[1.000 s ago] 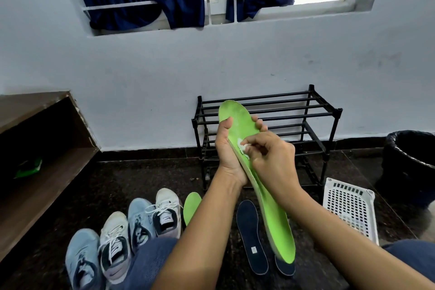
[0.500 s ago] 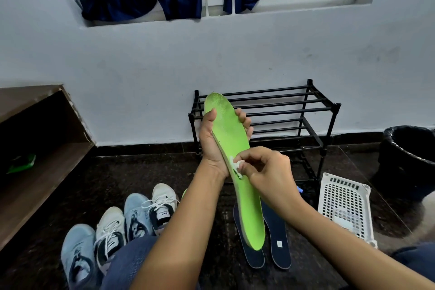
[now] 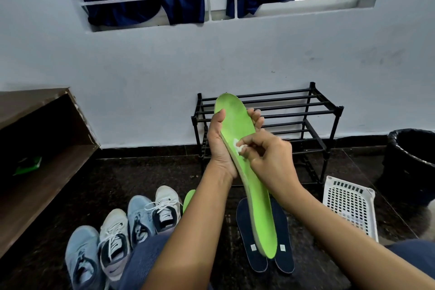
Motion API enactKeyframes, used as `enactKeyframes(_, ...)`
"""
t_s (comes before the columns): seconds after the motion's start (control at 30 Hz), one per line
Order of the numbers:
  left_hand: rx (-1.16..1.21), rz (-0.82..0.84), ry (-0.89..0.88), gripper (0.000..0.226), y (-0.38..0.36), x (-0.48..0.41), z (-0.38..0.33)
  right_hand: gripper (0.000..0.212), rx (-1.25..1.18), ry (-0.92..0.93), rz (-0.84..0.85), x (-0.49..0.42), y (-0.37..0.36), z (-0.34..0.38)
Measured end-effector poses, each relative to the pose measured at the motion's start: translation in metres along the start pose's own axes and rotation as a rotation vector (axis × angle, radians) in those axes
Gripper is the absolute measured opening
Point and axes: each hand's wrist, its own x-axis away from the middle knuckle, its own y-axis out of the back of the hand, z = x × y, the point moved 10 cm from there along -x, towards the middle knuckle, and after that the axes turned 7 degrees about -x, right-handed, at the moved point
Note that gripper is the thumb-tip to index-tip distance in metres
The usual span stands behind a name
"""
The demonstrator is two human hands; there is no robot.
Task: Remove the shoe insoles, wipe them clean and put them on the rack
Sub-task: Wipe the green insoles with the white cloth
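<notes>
Insoles (image 3: pixel 237 125) four, shoes (image 3: pixel 162 209) four, rack (image 3: pixel 282 101) one.

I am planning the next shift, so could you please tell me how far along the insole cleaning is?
Done: four insoles appear out of the shoes; two navy insoles and a second green insole lie on the floor. In hand: the left hand holds a green insole while the right hand presses a white wipe to it. Left: no insole sits on the rack yet.
</notes>
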Motion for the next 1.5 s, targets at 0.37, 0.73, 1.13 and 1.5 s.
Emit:
enactKeyframes(0.37, -0.066, 0.042, -0.033, 0.065, 0.005, -0.001, -0.003, 0.015, -0.028, -0.107, 0.105, 0.023, -0.003, -0.013)
enactKeyframes(0.73, 0.011, -0.001, 0.033, 0.061, -0.016, -0.002, 0.024, 0.017, 0.12, 0.014, -0.162, -0.011, 0.027, -0.007)
enactKeyframes(1.13, -0.029, 0.027, 0.041, 0.066, 0.01, 0.001, 0.006, 0.012, -0.022, -0.115, 0.086, 0.025, -0.003, -0.012)
enactKeyframes(1.5, 0.001, 0.011, 0.097, 0.058, -0.016, 0.007, 0.033, 0.016, 0.231, 0.078, -0.152, 0.001, 0.028, -0.008)
